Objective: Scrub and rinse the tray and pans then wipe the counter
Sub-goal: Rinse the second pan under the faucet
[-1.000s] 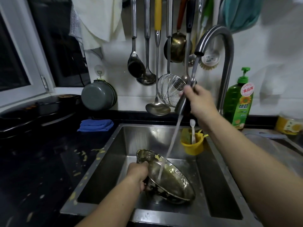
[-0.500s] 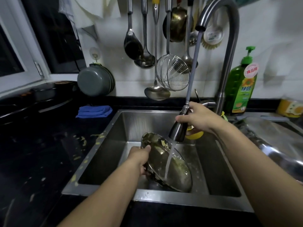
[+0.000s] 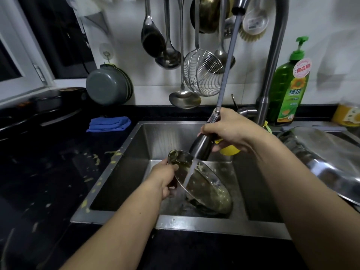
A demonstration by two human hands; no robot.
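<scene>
**Pan tilted under the spray**

The pan (image 3: 202, 184) sits low in the sink (image 3: 120, 158), tipped on edge so its open face leans up toward the sprayer (image 3: 201, 147). That tilt looks deliberate: water striking the inside can run down and off the lower rim, carrying the yellowish residue with it. The left hand (image 3: 165, 175) grips the pan's upper rim, fingers curled over the edge, propping it at that angle. Just above and to the right of that hand, the right hand (image 3: 230, 130) is wrapped round the sprayer, which is pulled out on its hose (image 3: 227, 61) and aimed down so the stream (image 3: 190, 173) lands on the pan's upper inside wall, close beside the left fingers.

Right of the right forearm, a steel tray (image 3: 329, 158) lies on the counter, probably waiting its turn or set aside. Behind the right hand a yellow cup (image 3: 228, 151) is partly hidden, and soap (image 3: 290, 90) stands past it. Left of the left arm, the black counter (image 3: 48, 172) carries yellow spatters, with a blue cloth (image 3: 109, 123) folded beyond them, likely for the wipe.
</scene>
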